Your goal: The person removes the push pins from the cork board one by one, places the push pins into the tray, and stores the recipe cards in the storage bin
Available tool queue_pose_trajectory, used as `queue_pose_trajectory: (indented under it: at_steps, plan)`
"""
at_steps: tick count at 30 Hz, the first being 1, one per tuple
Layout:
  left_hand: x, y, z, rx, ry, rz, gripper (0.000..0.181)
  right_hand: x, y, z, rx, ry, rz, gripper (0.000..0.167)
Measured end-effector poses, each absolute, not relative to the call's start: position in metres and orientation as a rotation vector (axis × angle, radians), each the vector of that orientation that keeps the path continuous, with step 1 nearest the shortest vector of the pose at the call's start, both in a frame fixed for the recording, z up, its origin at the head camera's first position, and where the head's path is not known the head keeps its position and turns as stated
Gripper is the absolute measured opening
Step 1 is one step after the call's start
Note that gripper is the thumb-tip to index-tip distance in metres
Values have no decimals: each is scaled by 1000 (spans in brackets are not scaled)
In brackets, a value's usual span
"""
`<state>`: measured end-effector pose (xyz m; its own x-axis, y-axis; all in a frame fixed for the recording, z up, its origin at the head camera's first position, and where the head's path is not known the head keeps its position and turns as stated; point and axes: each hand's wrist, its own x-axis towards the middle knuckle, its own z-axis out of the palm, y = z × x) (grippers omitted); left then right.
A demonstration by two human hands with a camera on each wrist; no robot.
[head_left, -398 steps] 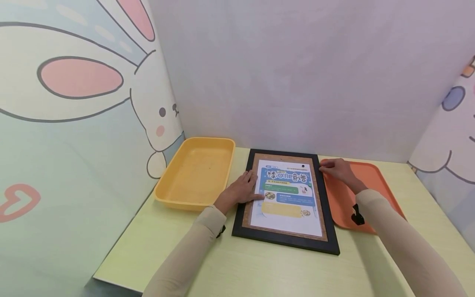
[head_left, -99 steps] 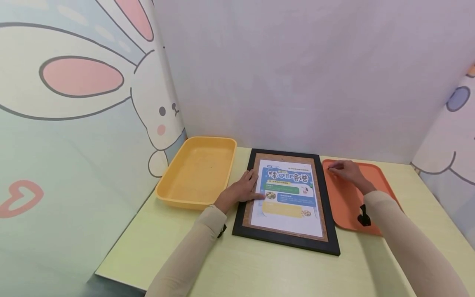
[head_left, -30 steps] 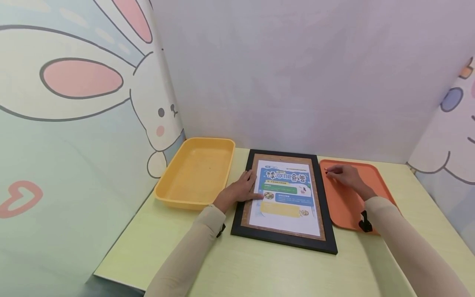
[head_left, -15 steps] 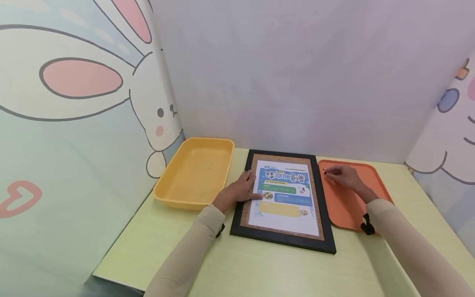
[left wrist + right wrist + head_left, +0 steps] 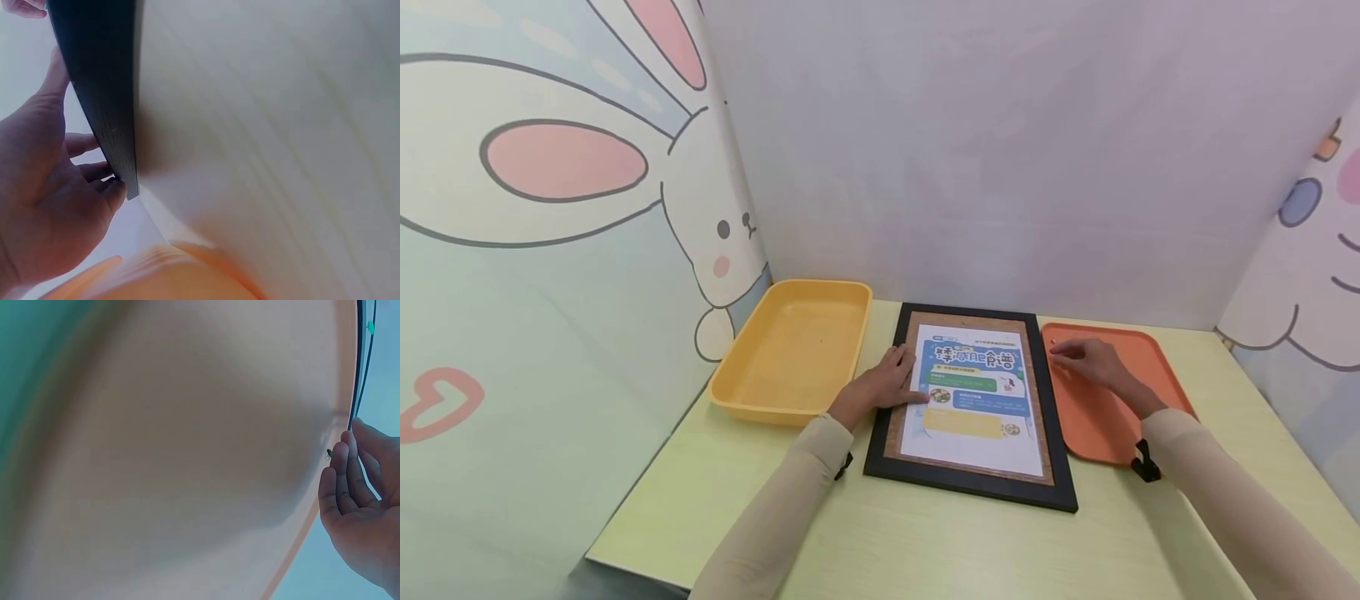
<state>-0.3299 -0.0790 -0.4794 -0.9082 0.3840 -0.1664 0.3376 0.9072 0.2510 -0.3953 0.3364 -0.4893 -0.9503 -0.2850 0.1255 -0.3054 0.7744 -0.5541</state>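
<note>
My left hand [image 5: 886, 385] rests on the left rail of a black-framed corkboard [image 5: 992, 492]. Its thumb reaches onto the printed poster [image 5: 977, 446] lying on the cork. The left wrist view shows that hand's fingers [image 5: 90, 144] against the dark rail. My right hand [image 5: 1093, 362] is over the left side of the orange tray [image 5: 1093, 417], beside the frame. In the right wrist view its thumb and forefinger tips are close together. A tiny dark thing, perhaps a push pin [image 5: 329, 453], shows beside those fingers. Whether they pinch anything is hidden.
A deep yellow tray [image 5: 797, 350] stands left of the frame. Pale yellow tabletop [image 5: 895, 533] lies in front, and a plain curtain [image 5: 970, 167] hangs behind. Rabbit-printed cloth [image 5: 587, 333] covers the left side.
The dark pin seen on the poster's upper right corner 13.3 seconds ago is gone. My right hand moved from the frame's edge onto the orange tray, then slightly left. The left hand stayed.
</note>
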Motion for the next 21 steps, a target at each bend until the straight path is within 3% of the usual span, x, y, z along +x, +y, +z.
queue_pose_trajectory:
  at_steps: [21]
  plan:
    - [-330, -79, -480, 574, 2860, 324, 112, -387, 317, -486, 571, -2910, 912, 27]
